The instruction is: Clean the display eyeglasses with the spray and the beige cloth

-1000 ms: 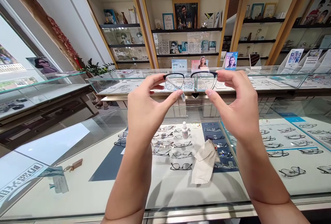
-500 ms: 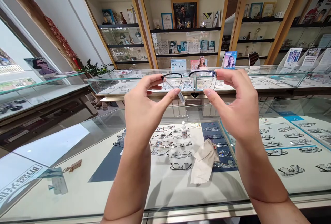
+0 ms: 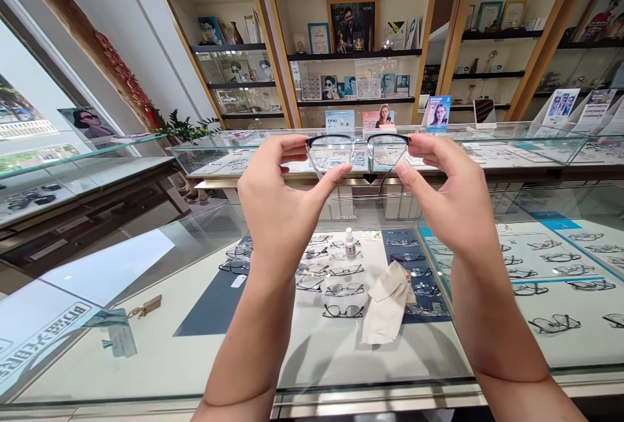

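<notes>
A pair of eyeglasses [image 3: 387,139] with a dark upper rim and clear lenses is held up in the air between both hands, above the glass counter. My left hand [image 3: 287,194] pinches its left side, thumb below the lens and fingers at the outer corner. On the other side, my right hand [image 3: 446,188] grips the right outer corner the same way. One thin temple arm hangs down under the right lens. Below the hands, a beige cleaning cloth [image 3: 387,305] lies crumpled on the counter, and a small white spray bottle [image 3: 350,245] stands behind it.
The glass display counter [image 3: 234,370] holds rows of spectacle frames [image 3: 344,311] beneath its top. A brown tag [image 3: 152,305] and a pale card [image 3: 121,341] lie at the left. Another glass showcase [image 3: 214,152] runs across behind, with wooden shelves [image 3: 292,51] beyond.
The eyeglasses have turned slightly, so both lenses now face me more squarely and look more level. Both hands still hold them. The camera view has shifted a little.
</notes>
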### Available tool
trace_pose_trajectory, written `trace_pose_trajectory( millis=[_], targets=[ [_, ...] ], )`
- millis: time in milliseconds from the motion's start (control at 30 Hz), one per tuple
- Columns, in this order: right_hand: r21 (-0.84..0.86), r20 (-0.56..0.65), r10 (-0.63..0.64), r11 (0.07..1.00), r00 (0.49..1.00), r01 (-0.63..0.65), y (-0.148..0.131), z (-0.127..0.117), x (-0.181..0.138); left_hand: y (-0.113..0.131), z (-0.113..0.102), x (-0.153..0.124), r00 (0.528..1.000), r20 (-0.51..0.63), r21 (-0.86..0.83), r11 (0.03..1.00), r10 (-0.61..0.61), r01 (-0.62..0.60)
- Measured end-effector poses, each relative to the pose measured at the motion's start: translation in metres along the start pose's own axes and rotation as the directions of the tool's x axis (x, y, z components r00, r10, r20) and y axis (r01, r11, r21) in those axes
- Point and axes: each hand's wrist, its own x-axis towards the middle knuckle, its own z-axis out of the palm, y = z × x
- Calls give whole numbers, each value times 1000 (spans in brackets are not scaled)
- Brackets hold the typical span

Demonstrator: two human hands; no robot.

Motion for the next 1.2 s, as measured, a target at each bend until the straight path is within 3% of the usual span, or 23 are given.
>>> trace_pose_trajectory(
  millis=[200,567,833,1200],
  targets=[
    [29,55,63,998,997,-64,2,-1,0,4,1,-4,998,-38,83,996,41,-38],
    [70,86,115,990,990,-121,9,0,-1,6,2,-6,1000,-12,31,999,24,-24],
    [-22,-45,-57,998,997,56,1,2,3,-7,4,4,1000,25,-42,999,-5,6],
    [-10,-147,-162,987,976,162,-11,6,-1,-15,15,4,996,84,-84,996,-20,27]
  ],
)
